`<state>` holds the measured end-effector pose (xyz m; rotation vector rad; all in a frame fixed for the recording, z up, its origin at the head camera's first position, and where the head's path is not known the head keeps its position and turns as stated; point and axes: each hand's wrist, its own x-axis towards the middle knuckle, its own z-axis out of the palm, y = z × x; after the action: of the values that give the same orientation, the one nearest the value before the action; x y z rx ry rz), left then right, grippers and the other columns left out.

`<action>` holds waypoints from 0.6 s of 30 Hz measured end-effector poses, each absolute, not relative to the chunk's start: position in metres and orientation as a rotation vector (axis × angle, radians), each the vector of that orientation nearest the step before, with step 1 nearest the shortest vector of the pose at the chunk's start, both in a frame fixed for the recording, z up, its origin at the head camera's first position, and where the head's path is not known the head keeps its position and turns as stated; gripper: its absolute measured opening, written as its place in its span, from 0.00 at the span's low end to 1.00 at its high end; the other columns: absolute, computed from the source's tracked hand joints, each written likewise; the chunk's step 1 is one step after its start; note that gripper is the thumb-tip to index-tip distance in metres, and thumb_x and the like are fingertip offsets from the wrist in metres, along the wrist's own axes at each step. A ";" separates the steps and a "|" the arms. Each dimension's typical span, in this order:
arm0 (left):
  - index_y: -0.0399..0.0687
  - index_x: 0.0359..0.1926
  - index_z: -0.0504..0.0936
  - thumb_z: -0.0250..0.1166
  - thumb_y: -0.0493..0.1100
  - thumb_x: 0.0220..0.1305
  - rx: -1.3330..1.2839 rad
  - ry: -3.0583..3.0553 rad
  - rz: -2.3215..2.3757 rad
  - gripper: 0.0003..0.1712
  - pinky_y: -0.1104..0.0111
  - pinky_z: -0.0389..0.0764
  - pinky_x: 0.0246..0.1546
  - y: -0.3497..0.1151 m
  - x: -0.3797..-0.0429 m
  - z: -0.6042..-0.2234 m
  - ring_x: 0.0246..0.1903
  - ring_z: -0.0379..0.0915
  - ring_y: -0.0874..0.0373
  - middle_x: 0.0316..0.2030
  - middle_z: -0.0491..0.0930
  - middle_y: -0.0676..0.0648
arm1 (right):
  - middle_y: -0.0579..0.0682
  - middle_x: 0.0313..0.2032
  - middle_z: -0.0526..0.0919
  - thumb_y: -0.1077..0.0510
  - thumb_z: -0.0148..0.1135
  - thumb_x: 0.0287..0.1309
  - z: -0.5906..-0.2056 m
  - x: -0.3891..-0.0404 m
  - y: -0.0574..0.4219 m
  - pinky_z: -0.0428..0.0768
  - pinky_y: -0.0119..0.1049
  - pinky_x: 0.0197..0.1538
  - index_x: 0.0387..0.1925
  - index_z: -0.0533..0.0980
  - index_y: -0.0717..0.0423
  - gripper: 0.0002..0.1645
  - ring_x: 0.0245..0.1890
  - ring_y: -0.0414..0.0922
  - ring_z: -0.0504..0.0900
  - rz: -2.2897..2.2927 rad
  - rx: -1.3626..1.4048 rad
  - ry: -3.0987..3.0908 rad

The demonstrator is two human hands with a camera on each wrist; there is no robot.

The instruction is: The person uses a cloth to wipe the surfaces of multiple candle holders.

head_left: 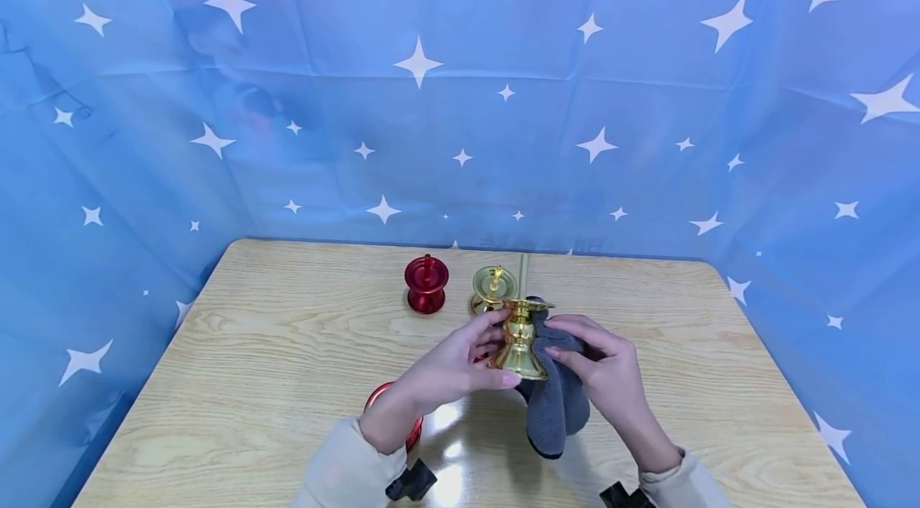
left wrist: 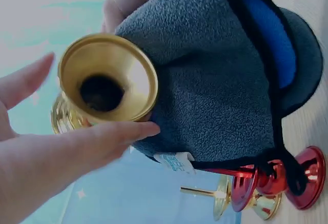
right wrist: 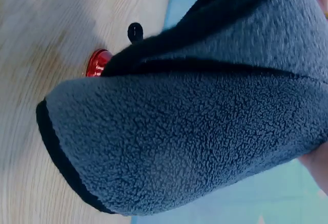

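Observation:
My left hand point(head_left: 456, 364) grips a gold candle holder point(head_left: 521, 344) above the table, with the thumb along its flared foot and other fingers at the stem. In the left wrist view the hollow underside of the gold candle holder point(left wrist: 138, 75) faces the camera. My right hand point(head_left: 600, 360) pinches a grey fleecy cloth point(head_left: 549, 404) with dark edging and lays it against the right side of the holder. A blue inner face and a small white tag point(left wrist: 176, 161) show on the cloth in the left wrist view. Folds of the cloth point(right wrist: 195, 142) fill the right wrist view.
A red candle holder point(head_left: 426, 284) and another gold one point(head_left: 493, 288) stand at the back of the wooden table point(head_left: 287, 316). A red rim point(head_left: 414, 432) shows partly behind my left wrist. Behind the table hangs a blue cloth with white stars point(head_left: 503, 156).

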<state>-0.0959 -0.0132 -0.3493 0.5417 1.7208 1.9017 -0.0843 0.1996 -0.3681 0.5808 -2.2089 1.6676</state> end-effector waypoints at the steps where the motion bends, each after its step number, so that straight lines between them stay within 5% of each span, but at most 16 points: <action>1: 0.40 0.68 0.52 0.65 0.33 0.54 0.542 1.792 1.875 0.44 0.59 0.64 0.58 -0.011 -0.095 -0.349 0.60 0.58 0.48 0.60 0.62 0.39 | 0.56 0.41 0.80 0.77 0.63 0.44 -0.368 -0.084 0.199 0.78 0.29 0.40 0.41 0.79 0.67 0.18 0.44 0.41 0.78 1.658 0.594 -2.210; 7: 0.41 0.65 0.58 0.72 0.46 0.47 0.522 2.227 1.690 0.48 0.57 0.68 0.53 -0.001 -0.090 -0.352 0.56 0.63 0.49 0.59 0.62 0.41 | 0.55 0.40 0.80 0.80 0.63 0.41 -0.371 -0.085 0.196 0.80 0.32 0.39 0.39 0.79 0.68 0.19 0.43 0.40 0.78 1.620 0.666 -2.207; 14: 0.43 0.61 0.65 0.74 0.37 0.43 0.492 2.269 1.688 0.42 0.59 0.72 0.48 -0.005 -0.094 -0.352 0.49 0.70 0.49 0.50 0.72 0.43 | 0.54 0.38 0.81 0.79 0.65 0.39 -0.374 -0.084 0.194 0.79 0.30 0.39 0.37 0.80 0.66 0.19 0.43 0.38 0.78 1.546 0.686 -2.233; 18: 0.42 0.60 0.65 0.72 0.33 0.45 0.442 2.029 1.851 0.39 0.61 0.74 0.47 -0.010 -0.096 -0.353 0.52 0.68 0.47 0.52 0.69 0.41 | 0.56 0.39 0.81 0.78 0.64 0.40 -0.375 -0.085 0.194 0.80 0.31 0.39 0.38 0.80 0.66 0.19 0.43 0.38 0.78 1.549 0.672 -2.247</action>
<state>-0.0960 -0.0098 -0.3529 0.4420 2.0289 1.8513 -0.0849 0.1945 -0.3748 0.6716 -2.2475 1.5490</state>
